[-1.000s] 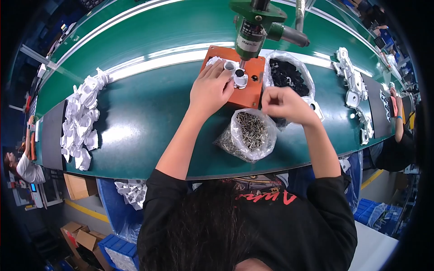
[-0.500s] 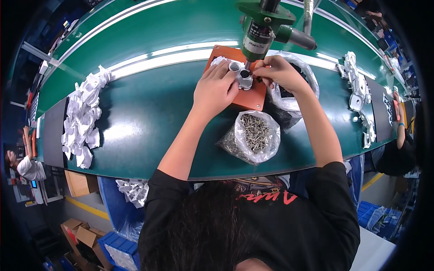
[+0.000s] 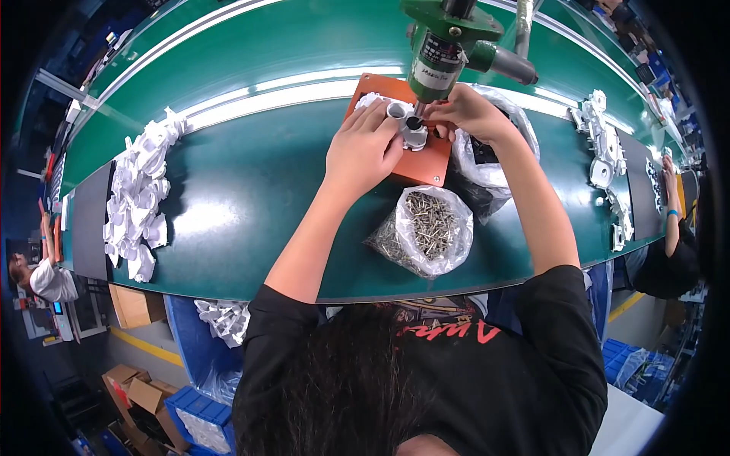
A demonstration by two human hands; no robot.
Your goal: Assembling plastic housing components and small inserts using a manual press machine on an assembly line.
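Observation:
A white plastic part (image 3: 415,140) with round sockets rests on an orange fixture plate (image 3: 420,169); a black ring or insert shows in its nearer socket. My left hand (image 3: 363,150) is closed around the part's left side. Right above that socket stands the thin shaft of a green powered press or driver (image 3: 436,62). My right hand (image 3: 473,115) has its fingers pinched beside the shaft, at the part's right side; what they hold, if anything, is too small and hidden to tell.
A clear bag of small metal screws or pins (image 3: 432,226) lies nearer me. Another bag (image 3: 496,171) with dark pieces stands right of the plate. White parts are heaped at left (image 3: 139,196) and right (image 3: 603,152). Co-workers sit at both far sides.
My right hand has shifted slightly up and closer in beside the shaft, its fingers still pinched. My left hand keeps its place on the white part.

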